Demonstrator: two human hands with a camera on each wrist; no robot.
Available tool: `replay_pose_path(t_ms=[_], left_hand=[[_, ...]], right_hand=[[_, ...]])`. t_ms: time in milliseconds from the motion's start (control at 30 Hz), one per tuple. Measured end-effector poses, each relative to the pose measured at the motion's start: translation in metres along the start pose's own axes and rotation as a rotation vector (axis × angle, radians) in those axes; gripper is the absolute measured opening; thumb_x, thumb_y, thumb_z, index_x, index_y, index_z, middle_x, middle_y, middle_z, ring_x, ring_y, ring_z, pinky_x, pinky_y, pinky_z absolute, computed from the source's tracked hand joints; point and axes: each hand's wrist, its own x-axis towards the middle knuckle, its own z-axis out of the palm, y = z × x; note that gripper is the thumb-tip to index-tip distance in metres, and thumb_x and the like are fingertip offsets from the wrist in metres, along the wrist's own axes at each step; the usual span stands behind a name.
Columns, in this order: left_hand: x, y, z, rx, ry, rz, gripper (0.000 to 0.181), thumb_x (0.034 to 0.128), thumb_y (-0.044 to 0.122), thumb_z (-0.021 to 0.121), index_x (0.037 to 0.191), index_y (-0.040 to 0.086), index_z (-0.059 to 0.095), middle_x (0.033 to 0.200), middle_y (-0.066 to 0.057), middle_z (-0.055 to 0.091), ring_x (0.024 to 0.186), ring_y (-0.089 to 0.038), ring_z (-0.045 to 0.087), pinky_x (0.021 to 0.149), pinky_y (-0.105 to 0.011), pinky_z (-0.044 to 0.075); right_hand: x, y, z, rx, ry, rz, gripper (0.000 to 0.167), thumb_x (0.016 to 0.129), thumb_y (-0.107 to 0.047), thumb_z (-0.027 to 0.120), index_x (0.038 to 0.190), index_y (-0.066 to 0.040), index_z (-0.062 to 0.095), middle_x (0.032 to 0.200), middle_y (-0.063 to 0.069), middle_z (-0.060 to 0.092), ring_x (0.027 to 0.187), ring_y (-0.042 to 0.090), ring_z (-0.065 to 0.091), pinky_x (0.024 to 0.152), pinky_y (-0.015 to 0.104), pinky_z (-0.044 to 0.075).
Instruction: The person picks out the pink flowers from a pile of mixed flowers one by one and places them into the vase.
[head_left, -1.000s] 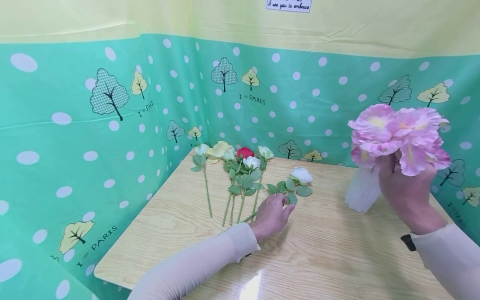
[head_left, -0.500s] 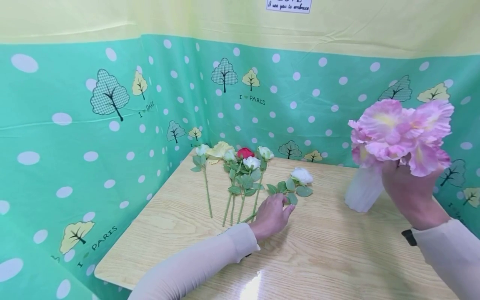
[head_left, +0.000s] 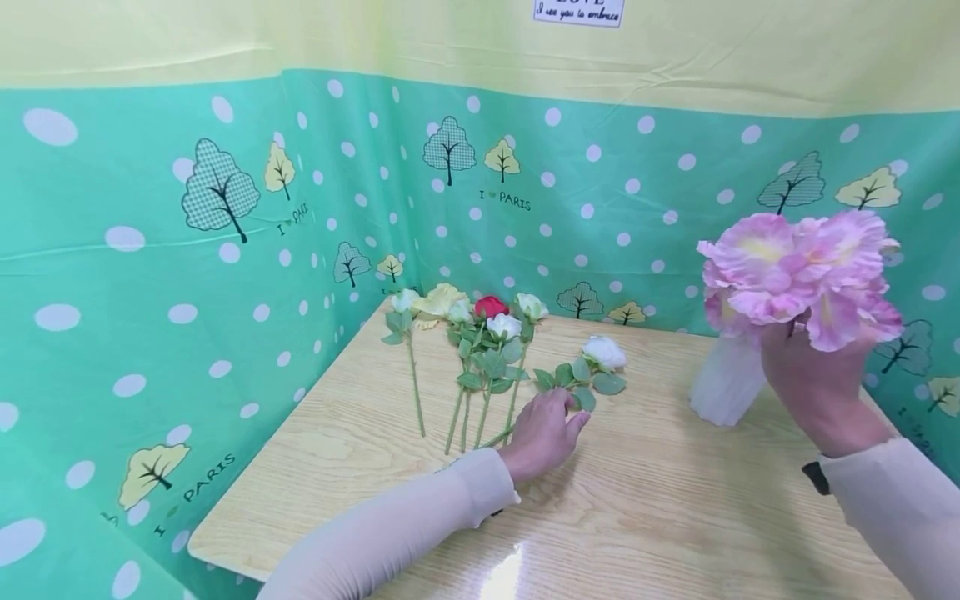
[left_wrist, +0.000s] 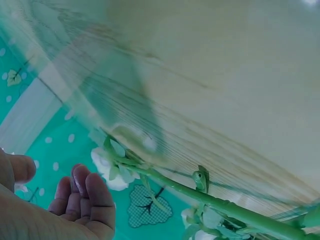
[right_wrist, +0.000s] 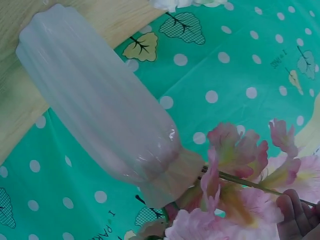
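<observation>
On the right of the head view, my right hand (head_left: 821,383) is raised among pink flowers (head_left: 787,267) above a frosted white vase (head_left: 723,382). In the right wrist view, fingers of that hand (right_wrist: 297,217) curl round a thin flower stem (right_wrist: 245,183), which runs to the mouth of the ribbed vase (right_wrist: 100,95). Blossoms hide how deep it goes. My left hand (head_left: 542,437) rests by the leaves of a white rose (head_left: 603,353) lying on the table. From the left wrist, the thumb stands apart from loosely bent fingers (left_wrist: 100,197), nothing between them; a green stem (left_wrist: 215,202) passes beside.
Left of the left hand lie a red rose (head_left: 491,306), several white roses (head_left: 503,326) and a pale yellow flower (head_left: 442,302) on the wooden table (head_left: 637,517). A green dotted curtain (head_left: 585,183) stands behind the table and along its left side.
My right hand and the pink flower it holds have risen slightly, then dropped back a little near the vase mouth. The left hand stays where it was.
</observation>
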Motion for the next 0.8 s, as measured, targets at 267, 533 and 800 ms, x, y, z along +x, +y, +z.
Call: replay_pose_path(t_ms=[267,533,800], left_hand=[[0.0,-0.003,0.002,0.02,-0.002,-0.016,0.034,0.1024,0.041,0.062,0.116,0.009,0.067,0.105,-0.001,0.068,0.094,-0.018,0.065,0.073,-0.029,0.052],[-0.002,-0.005,0.003,0.011,-0.005,-0.022,0.035,0.102,0.04,0.063,0.118,0.009,0.066,0.107,-0.004,0.069,0.097,-0.02,0.065,0.078,-0.031,0.053],[-0.004,-0.006,0.003,0.011,-0.002,-0.018,0.036,0.1025,0.04,0.062,0.119,0.008,0.066,0.108,-0.005,0.07,0.1,-0.021,0.066,0.081,-0.032,0.054]], right_hand=[[-0.001,0.008,0.001,-0.067,-0.136,0.137,0.041,0.107,-0.027,0.041,0.139,-0.004,0.05,0.119,0.024,0.059,0.099,0.042,0.058,0.08,0.042,0.044],[-0.002,0.021,0.006,-0.088,-0.212,0.156,0.036,0.105,-0.024,0.046,0.135,-0.005,0.052,0.113,0.022,0.058,0.095,0.042,0.06,0.073,0.042,0.044],[-0.004,0.033,0.01,-0.12,-0.272,0.181,0.039,0.108,-0.021,0.044,0.143,-0.004,0.048,0.121,0.027,0.057,0.101,0.054,0.06,0.083,0.072,0.049]])
